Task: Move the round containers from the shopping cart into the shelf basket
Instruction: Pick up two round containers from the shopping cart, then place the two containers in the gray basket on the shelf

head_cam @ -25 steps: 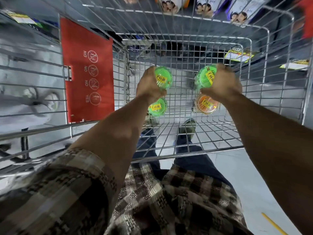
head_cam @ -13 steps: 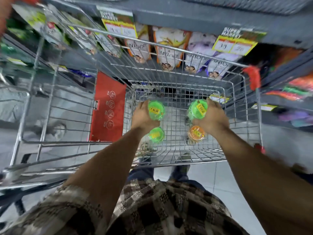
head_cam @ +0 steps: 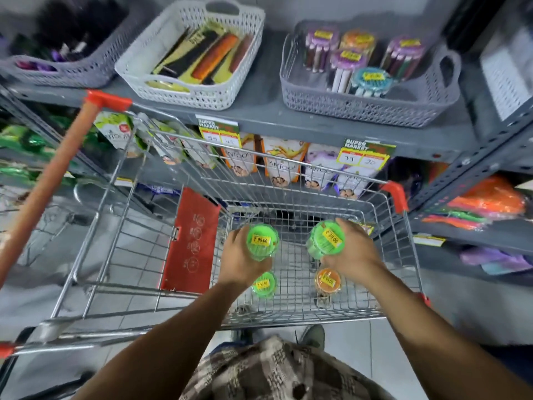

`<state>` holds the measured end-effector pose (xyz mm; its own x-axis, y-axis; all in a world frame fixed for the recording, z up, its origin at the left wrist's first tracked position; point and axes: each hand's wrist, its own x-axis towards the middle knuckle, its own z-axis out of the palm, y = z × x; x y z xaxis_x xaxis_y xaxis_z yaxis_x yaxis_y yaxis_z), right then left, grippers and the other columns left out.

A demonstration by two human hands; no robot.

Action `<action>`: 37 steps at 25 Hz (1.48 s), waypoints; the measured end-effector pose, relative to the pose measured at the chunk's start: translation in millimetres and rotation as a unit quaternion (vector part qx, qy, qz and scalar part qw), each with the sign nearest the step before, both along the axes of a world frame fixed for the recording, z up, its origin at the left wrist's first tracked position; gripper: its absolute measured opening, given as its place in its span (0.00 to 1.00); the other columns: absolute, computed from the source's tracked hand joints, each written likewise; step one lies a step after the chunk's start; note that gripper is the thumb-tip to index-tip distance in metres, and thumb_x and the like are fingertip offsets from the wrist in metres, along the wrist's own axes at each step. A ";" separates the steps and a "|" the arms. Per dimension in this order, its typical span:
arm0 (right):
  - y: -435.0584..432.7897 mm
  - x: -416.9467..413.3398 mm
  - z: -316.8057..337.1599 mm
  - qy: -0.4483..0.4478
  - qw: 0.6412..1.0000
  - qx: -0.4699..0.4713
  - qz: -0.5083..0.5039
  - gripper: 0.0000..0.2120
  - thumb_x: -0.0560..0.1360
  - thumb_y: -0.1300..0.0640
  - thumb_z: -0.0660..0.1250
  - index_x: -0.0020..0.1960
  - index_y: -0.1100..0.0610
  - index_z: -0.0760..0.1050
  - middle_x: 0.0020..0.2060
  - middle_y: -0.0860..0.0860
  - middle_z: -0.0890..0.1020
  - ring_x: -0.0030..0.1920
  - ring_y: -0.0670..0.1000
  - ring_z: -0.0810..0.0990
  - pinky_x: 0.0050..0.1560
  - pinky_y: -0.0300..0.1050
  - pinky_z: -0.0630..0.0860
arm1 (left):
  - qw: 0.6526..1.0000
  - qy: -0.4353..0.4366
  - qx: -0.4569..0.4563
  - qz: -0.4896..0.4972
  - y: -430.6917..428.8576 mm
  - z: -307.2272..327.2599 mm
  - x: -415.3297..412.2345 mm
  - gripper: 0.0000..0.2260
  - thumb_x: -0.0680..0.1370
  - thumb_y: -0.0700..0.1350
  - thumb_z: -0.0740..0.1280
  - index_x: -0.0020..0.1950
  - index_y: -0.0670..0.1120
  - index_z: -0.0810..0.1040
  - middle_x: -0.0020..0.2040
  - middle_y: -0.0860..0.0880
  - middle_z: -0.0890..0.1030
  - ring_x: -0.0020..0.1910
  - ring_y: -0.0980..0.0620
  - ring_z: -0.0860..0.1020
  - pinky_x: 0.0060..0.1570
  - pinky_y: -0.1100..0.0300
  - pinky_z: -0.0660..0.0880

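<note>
My left hand (head_cam: 238,259) grips a green round container (head_cam: 262,241) with a yellow price sticker, lifted above the floor of the wire shopping cart (head_cam: 288,316). A second green round container (head_cam: 326,239) is held tilted in my right hand (head_cam: 354,254). Two more stay on the cart floor: a green one (head_cam: 264,284) below my left hand and an orange one (head_cam: 328,281) below my right. On the shelf above right stands a grey basket (head_cam: 360,106) holding several round containers with purple, orange and teal lids.
A white basket (head_cam: 199,95) of long packets and a grey basket (head_cam: 72,73) sit left on the same grey shelf (head_cam: 268,118). Soap packets hang below it behind the cart. A red flap (head_cam: 189,241) hangs in the cart. The orange cart handle (head_cam: 54,174) runs at left.
Both hands have risen with their green containers, away from the two on the cart floor. The view has tilted up, and the shelf with its baskets has come into sight.
</note>
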<state>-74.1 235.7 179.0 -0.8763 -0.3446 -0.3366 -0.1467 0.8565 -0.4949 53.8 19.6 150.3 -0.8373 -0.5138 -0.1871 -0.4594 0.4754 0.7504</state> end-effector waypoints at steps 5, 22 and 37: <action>5.8 3.1 39.9 0.020 0.999 -0.020 0.024 0.50 0.58 0.50 0.80 0.75 0.54 0.59 0.71 0.53 0.69 0.67 0.53 0.68 0.65 0.43 0.64 | 0.995 0.100 -0.015 -0.005 4.8 42.3 3.2 0.32 0.61 0.47 0.79 0.59 0.64 0.68 0.51 0.62 0.71 0.52 0.59 0.69 0.47 0.70 0.64; 13.9 -40.1 199.4 0.087 0.985 -0.062 0.136 0.48 0.53 0.44 0.80 0.70 0.42 0.65 0.57 0.41 0.75 0.52 0.41 0.75 0.49 0.29 0.70 | 0.982 0.167 -0.031 -0.079 -26.7 176.6 -72.9 0.26 0.55 0.56 0.78 0.51 0.55 0.78 0.47 0.50 0.81 0.47 0.52 0.79 0.48 0.53 0.79; -8.4 -246.9 277.6 0.228 0.969 0.011 0.094 0.42 0.48 0.44 0.75 0.63 0.47 0.72 0.52 0.47 0.79 0.46 0.50 0.78 0.46 0.44 0.77 | 0.965 0.123 -0.221 -0.073 -48.6 250.8 -277.9 0.29 0.53 0.67 0.74 0.48 0.52 0.80 0.41 0.53 0.83 0.43 0.50 0.79 0.44 0.54 0.78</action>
<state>-321.0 227.3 456.6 -0.8577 -0.5105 0.0614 -0.5008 0.8025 -0.3243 -224.1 -29.0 401.1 -0.8976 -0.3716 0.2370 -0.1977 0.8201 0.5369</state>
